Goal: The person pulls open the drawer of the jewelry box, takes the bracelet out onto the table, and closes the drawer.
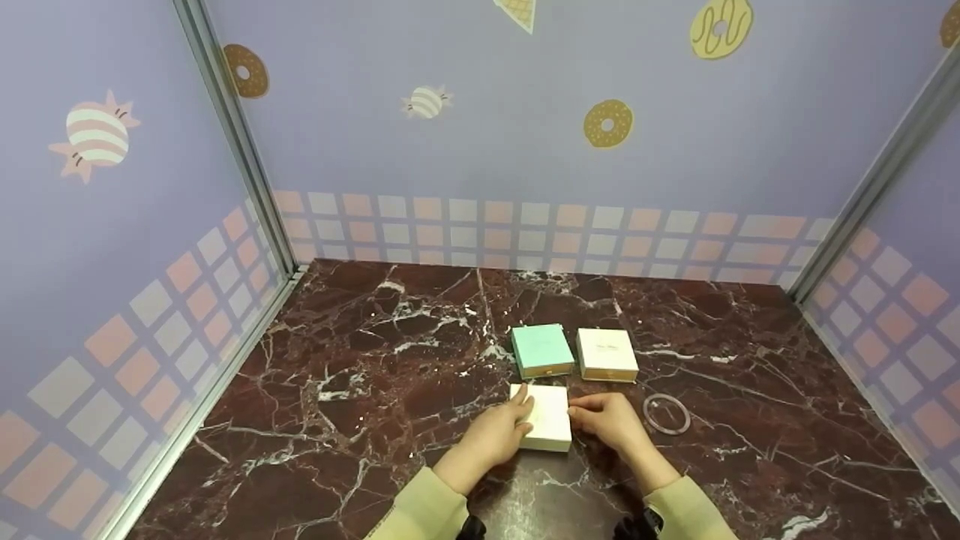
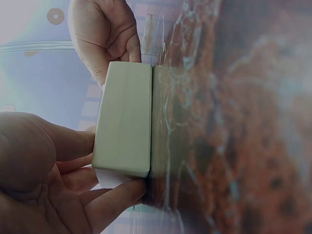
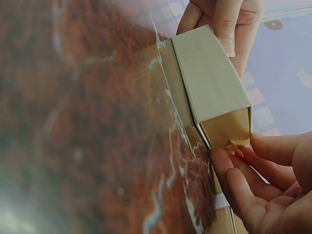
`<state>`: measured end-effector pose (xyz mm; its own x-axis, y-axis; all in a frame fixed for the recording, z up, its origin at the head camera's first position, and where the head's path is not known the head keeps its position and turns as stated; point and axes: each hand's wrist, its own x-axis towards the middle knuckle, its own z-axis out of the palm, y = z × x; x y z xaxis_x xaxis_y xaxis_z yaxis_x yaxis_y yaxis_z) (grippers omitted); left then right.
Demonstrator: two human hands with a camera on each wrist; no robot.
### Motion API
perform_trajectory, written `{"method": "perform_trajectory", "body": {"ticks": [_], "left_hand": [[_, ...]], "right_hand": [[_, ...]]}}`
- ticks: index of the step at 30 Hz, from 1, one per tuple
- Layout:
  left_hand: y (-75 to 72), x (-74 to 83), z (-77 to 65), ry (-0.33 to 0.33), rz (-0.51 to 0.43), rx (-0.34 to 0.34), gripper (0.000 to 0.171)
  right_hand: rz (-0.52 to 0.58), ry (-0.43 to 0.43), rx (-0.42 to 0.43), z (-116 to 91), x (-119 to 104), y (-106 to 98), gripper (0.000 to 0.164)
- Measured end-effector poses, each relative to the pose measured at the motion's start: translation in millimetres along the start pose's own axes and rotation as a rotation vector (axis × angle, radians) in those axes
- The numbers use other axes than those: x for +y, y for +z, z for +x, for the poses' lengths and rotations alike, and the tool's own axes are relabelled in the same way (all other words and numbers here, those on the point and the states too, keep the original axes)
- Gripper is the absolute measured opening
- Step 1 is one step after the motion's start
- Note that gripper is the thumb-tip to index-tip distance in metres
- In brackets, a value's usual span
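A cream drawer box (image 1: 549, 420) lies flat on the marble-patterned table near the front. My left hand (image 1: 495, 431) grips it by its left side, with fingers (image 2: 73, 178) spread over the top and the end. At the opposite end, a gold drawer front (image 3: 226, 127) with a small ribbon pull tab (image 3: 236, 148) shows in the right wrist view. My right hand (image 1: 609, 420) has its fingers curled around this tab, fingertips right at the drawer front. The drawer sits inside its sleeve. A turquoise drawer box (image 1: 541, 349) stands just behind.
Another cream drawer box (image 1: 606, 352) with a gold front stands right of the turquoise one. A pale clear ring (image 1: 667, 415) lies to the right of my right hand. Patterned wall panels (image 1: 450, 165) enclose the table (image 1: 315, 390) at the back and sides.
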<state>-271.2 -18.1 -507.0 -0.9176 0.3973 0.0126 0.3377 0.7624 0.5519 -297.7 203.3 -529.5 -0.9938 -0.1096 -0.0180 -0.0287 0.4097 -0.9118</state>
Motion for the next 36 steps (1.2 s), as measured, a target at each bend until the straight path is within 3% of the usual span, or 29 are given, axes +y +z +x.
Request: {"method": "perform_trajectory", "body": {"ticks": [16,26,32,36], "left_hand": [[-0.9,-0.1,0.0,-0.017,-0.027,-0.019,0.053],[-2.9,-1.1,0.6,0.012,-0.021,-0.022,0.051],[-3.5,-2.5,1.1,0.023,-0.017,-0.016,0.054],[-2.4,-3.6,1.3,0.019,-0.03,-0.027,0.07]], "right_hand": [[-0.001,0.045,-0.01,-0.8,-2.9,0.3,0.025],[0.041,0.046,-0.038,4.1,-1.1,-1.7,0.033],[0.079,0.092,0.023,11.0,-4.6,0.8,0.035],[0.084,0.108,0.068,19.1,-4.8,4.2,0.033]]}}
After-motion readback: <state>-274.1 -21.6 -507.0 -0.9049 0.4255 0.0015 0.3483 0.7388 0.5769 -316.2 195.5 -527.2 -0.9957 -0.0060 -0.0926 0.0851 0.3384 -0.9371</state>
